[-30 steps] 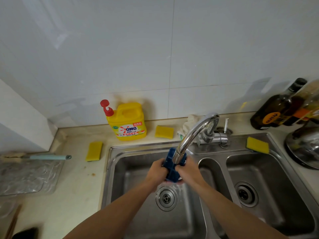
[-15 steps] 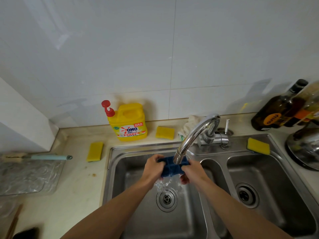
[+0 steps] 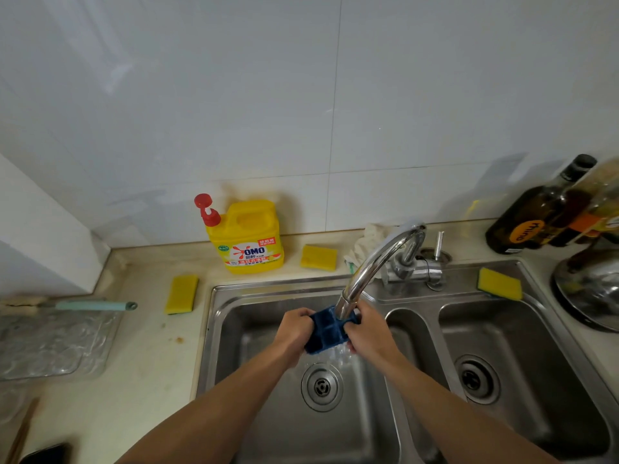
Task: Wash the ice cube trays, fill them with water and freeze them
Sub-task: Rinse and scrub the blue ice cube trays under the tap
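Ice cube tray (image 3: 326, 331), dark blue, is gripped between both hands above the left basin of a steel double sink (image 3: 234, 396), directly under a chrome faucet (image 3: 371, 266) spout, with water (image 3: 335, 354) spilling off it. The left hand (image 3: 294, 329) curls round its left edge and the right hand (image 3: 368, 333) round its right. Beyond the left hand stand a yellow OMO detergent jug (image 3: 249, 239) and a yellow sponge (image 3: 182, 294).

"OMO" on yellow detergent jug (image 3: 246, 237); dark bottle (image 3: 532, 216) label unreadable.
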Demonstrator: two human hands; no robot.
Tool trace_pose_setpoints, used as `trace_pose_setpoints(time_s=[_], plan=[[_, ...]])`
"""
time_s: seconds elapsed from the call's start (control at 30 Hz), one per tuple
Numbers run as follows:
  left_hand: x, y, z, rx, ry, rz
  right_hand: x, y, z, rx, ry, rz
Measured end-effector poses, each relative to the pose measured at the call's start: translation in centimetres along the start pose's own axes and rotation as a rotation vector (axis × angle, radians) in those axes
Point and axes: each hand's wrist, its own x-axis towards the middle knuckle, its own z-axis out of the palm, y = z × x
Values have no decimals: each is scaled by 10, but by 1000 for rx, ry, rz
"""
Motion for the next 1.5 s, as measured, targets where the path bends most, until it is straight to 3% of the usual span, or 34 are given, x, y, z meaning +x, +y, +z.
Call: trace_pose_setpoints(time_s=[0.47,0.73,1.1,1.37,1.5], plan=[[-2,-6,16,-184,-86,-94,-3,-8,-16,20,27,-14],[-7,-1,15,-81,-4,41,3,1,-23,165,1,192],[-20,1,11,-246,-148,176,4,10,-16,313,-30,360],[-11,-5,0,-23,-88,175,-1,4,-18,50,-212,240],[-7,1,3,-31,-23,218,-3,1,-16,9,-236,243]])
